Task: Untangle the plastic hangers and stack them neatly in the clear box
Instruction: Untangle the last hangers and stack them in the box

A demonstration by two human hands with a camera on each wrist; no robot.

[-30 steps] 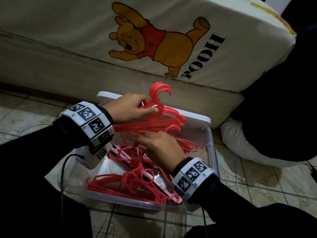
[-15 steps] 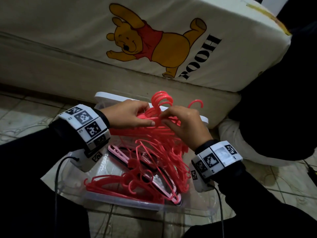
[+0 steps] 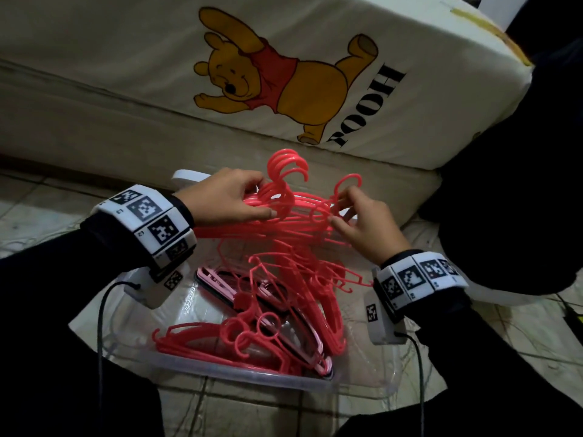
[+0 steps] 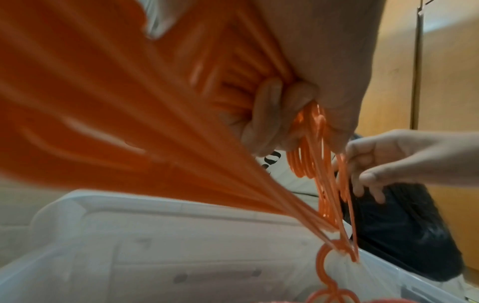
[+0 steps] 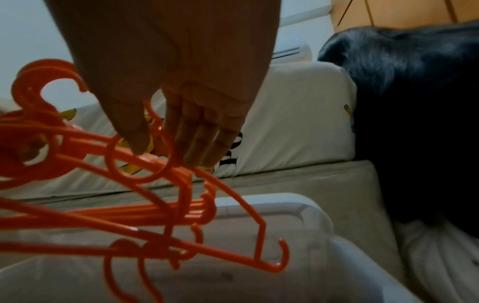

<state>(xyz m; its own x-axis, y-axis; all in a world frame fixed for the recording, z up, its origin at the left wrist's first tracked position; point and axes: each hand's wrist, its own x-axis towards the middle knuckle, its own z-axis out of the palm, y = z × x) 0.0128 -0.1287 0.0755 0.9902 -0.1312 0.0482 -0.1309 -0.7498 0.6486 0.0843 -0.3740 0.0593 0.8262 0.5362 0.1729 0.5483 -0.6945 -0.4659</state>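
A bunch of red plastic hangers [image 3: 293, 222] is held above the clear box [image 3: 252, 378]. My left hand [image 3: 265, 198] grips the bunch just below its stacked hooks [image 3: 285, 167]. My right hand [image 3: 339, 205] pinches a single hanger hook [image 3: 347, 184] at the right side of the bunch. Tangled hangers [image 3: 303, 279] dangle from the bunch into the box. More red hangers [image 3: 217, 339] lie flat at the box's near side, over some pink ones [image 3: 217, 279]. In the left wrist view my fingers [image 4: 269, 114] curl round the hangers. In the right wrist view my thumb [image 5: 134, 133] and fingers [image 5: 199, 139] close on the hook.
A mattress [image 3: 157, 58] with a yellow bear print stands just behind the box on a beige base. A white lid [image 3: 189, 176] leans behind the box. Dark cloth [image 3: 520, 200] fills the right side. Cables [image 3: 101, 326] run from both wrist units over the tiled floor.
My right hand rose out of the box to the bunch and took hold of a hook. The bunch is a little higher, with tangled hangers pulled up beneath it.
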